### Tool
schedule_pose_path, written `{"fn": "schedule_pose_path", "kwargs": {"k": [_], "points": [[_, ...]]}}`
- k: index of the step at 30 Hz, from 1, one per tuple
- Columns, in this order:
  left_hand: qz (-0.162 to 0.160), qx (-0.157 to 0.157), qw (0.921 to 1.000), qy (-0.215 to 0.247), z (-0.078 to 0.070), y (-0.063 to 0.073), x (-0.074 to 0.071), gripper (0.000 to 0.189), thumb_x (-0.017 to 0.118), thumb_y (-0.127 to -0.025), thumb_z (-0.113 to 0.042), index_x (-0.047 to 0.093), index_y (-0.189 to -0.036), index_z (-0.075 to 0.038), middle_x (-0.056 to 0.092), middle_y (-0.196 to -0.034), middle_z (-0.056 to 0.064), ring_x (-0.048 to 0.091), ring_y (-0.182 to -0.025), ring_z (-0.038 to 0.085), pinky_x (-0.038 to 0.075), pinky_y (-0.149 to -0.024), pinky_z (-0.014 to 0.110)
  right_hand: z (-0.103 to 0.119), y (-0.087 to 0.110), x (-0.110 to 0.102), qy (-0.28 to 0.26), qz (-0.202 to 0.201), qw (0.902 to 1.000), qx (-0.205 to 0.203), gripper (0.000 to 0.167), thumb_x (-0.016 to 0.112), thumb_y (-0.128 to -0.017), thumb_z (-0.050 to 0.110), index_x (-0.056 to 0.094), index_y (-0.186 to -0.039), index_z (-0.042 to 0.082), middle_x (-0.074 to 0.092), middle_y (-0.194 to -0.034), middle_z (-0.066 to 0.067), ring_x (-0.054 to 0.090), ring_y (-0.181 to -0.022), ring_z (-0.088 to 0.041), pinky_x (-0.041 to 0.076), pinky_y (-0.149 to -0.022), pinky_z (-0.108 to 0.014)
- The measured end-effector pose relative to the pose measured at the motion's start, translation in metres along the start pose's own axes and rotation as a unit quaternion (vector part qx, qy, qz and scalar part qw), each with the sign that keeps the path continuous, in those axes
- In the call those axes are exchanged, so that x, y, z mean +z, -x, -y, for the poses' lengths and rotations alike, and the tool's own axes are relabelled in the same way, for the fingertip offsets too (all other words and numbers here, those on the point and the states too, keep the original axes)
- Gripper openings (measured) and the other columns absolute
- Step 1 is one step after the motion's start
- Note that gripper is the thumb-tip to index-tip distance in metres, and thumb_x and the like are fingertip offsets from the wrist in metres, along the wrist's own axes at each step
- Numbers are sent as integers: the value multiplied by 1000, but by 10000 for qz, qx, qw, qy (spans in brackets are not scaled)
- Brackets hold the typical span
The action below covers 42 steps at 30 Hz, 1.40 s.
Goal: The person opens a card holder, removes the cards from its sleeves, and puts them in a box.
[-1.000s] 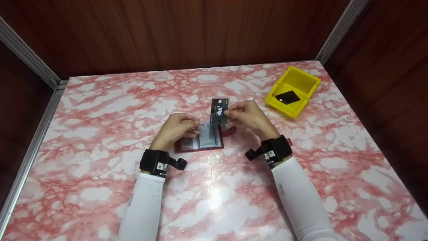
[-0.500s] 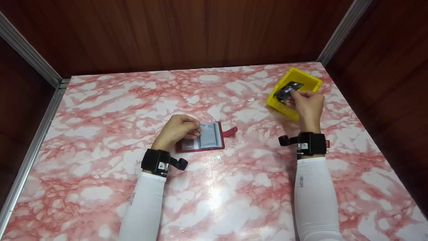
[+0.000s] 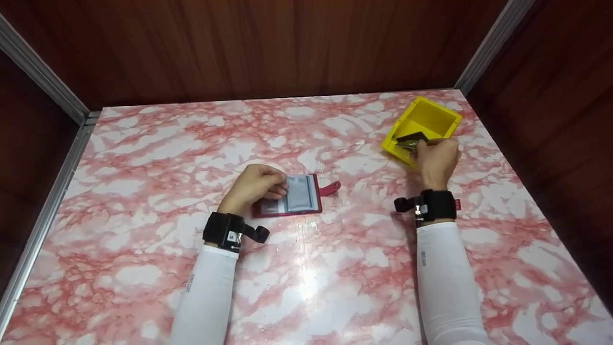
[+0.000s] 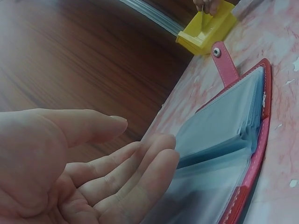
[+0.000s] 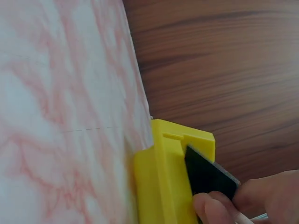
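Observation:
At the yellow bin [image 3: 433,118], my right hand [image 3: 437,158] pinches a black card [image 5: 208,173] between thumb and fingers. The card is tilted inside the bin's near wall, and another dark card overlaps it, so the two are hard to tell apart in the head view. My left hand [image 3: 257,184] hovers over the left half of a red card holder [image 3: 319,192], which lies spread with clear plastic sleeves [image 4: 217,123] showing. In the left wrist view its thumb and loosely bent fingers stand apart, with nothing between them.
The holder's red snap strap [image 3: 330,188] points right on the pink marbled table [image 3: 306,268]. Dark wood-grain panels [image 3: 287,48] with metal corner rails rise behind and at both sides. The bin stands near the table's back right corner.
My right hand has carried the black card from above the card holder rightward to the yellow bin and lowered it into the bin. The left hand has stayed by the holder.

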<state>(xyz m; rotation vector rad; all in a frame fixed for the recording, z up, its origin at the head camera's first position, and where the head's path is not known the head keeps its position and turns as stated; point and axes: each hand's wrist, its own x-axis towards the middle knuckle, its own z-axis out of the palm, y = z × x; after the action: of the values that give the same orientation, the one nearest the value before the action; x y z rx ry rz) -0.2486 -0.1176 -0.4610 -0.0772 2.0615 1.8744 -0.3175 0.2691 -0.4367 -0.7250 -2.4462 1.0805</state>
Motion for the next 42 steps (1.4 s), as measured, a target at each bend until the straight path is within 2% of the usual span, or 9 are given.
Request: {"fn": "schedule_pose_path", "kwargs": {"k": [9,14,20,27,31,35,38,40,42], "points": [[10,129,9998,124,1,-1,0,29,59,-90,-15,61,-108,8,68,-92,20,69,-73,21,59,-74,37,-7,3,6,-67,-176,9997,-173,22,61,-80,22,75,-90,8,72,-91,-10,66,-82,-21,52,-79,-29],[-92,151,9998,82,2,-2,0,29,60,-89,-16,62,-106,8,68,-90,19,69,-72,21,59,-73,37,-5,4,7,-99,-25,9999,53,22,61,-81,22,75,-93,9,73,-91,-10,67,-80,-21,53,-79,-27],[-107,84,9999,80,3,-1,-1,29,60,-89,-18,62,-106,6,68,-92,20,69,-75,23,59,-74,37,-2,6,7,-37,107,9999,18,23,60,-82,21,74,-91,7,72,-94,-11,67,-81,-22,53,-82,-28],[-121,27,9998,126,5,-1,-3,30,61,-89,-19,62,-107,5,68,-94,19,69,-78,24,59,-74,36,-1,6,6,-110,269,9995,-103,22,59,-84,22,74,-89,7,72,-81,-6,66,-67,-15,54,-70,-23],[-155,42,9998,121,5,0,-2,28,60,-89,-17,62,-106,6,68,-94,19,69,-76,23,59,-73,36,0,7,6,-102,324,9992,-232,23,58,-83,22,74,-86,6,71,-78,-5,65,-71,-16,52,-69,-23],[-182,2,9998,114,4,-1,-2,28,60,-89,-17,60,-105,6,68,-94,20,69,-75,23,59,-74,36,3,8,5,213,575,9969,-492,27,56,-84,25,73,-94,7,71,-89,-9,63,-84,-20,49,-76,-27],[-196,-25,9998,68,3,-2,-3,28,59,-90,-16,60,-105,6,68,-94,20,69,-77,23,59,-74,36,9,11,5,434,907,9906,-928,30,54,-85,26,71,-101,7,69,-96,-10,61,-87,-21,50,-76,-31],[-199,-4,9998,6,2,-2,-3,27,59,-90,-16,61,-106,6,67,-95,20,69,-78,25,59,-75,37,15,16,5,542,1281,9808,-1369,31,52,-87,27,69,-105,8,69,-98,-9,61,-87,-20,50,-75,-31],[-206,50,9998,-69,1,-2,-4,27,58,-90,-16,61,-106,6,67,-96,21,68,-80,27,59,-76,38,22,23,8,680,1640,9635,-2003,29,53,-89,28,69,-104,10,69,-96,-6,61,-85,-17,51,-75,-30]]}}
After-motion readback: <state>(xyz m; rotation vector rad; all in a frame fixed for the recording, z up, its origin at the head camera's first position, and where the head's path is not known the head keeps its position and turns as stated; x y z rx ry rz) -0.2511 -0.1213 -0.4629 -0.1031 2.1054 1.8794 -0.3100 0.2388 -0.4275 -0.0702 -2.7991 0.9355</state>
